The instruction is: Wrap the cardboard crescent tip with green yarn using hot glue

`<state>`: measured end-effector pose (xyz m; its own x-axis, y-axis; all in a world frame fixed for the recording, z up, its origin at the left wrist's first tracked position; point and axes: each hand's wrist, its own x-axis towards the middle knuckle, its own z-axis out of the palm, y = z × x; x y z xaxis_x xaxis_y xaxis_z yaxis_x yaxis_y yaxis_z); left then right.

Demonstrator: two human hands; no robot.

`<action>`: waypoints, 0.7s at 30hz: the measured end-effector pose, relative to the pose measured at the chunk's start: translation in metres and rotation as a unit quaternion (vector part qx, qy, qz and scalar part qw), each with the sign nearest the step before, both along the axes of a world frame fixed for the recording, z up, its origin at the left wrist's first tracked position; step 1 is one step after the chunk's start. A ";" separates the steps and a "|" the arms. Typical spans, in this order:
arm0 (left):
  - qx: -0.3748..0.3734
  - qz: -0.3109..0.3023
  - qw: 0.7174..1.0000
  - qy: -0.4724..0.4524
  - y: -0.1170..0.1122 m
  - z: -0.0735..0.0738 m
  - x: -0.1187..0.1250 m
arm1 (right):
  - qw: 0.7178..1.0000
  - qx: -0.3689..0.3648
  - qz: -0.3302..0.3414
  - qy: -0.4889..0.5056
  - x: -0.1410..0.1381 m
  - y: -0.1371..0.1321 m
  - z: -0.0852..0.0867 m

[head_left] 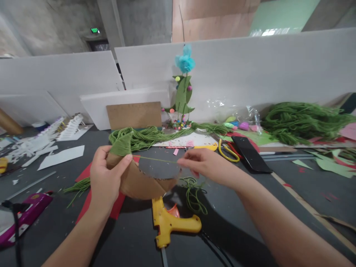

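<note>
Dark table (133, 241): glue gun (174, 223) near cardboard crescent (143, 185), yarn bundle (148, 138) behind

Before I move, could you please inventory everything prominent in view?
Cardboard crescent: 1, brown, left of centre
Yarn strand: 1, green, centre
Yarn bundles: several, green, mostly rear
Glue gun: 1, yellow, front centre
Crescent ornament: 1, green and blue, centre rear
Phone-like slab: 1, black, centre right
Utility knife: 1, yellow, centre
Sheet: 1, red, left of centre
Device: 1, purple, left edge
Model pieces: several, white, left
Boards: several, white and brown, rear
Table: 1, dark, foreground
Left hand: 1, bare, gripping cardboard crescent
Right hand: 1, bare, pinching yarn strand
</note>
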<state>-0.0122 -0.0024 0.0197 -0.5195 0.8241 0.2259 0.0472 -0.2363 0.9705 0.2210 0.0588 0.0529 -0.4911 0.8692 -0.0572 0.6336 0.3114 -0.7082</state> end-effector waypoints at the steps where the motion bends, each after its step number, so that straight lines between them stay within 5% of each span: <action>1: -0.004 -0.020 1.000 -0.011 0.000 0.003 0.005 | 0.997 0.064 -0.042 -0.017 0.001 0.002 -0.001; 3: -0.043 -0.100 0.993 -0.050 0.001 0.007 0.018 | 0.979 0.182 -0.085 -0.027 0.002 0.005 -0.002; 6: -0.083 -0.190 0.974 -0.096 0.001 0.010 0.037 | 0.970 0.233 -0.001 0.066 -0.001 -0.002 0.001; 9: -0.078 -0.241 0.960 -0.121 0.001 0.011 0.052 | 0.978 0.114 0.077 0.156 -0.010 -0.018 0.006; 13: -0.056 -0.267 0.947 -0.170 0.001 0.010 0.063 | 0.977 0.002 0.077 0.199 -0.017 -0.029 0.009; 18: -0.084 -0.332 0.900 -0.271 0.000 -0.005 0.063 | 0.924 -0.219 0.098 0.298 -0.019 -0.028 0.003; 21: -0.077 -0.350 0.873 -0.331 0.000 -0.016 0.059 | 0.907 -0.279 0.063 0.308 -0.025 -0.030 -0.003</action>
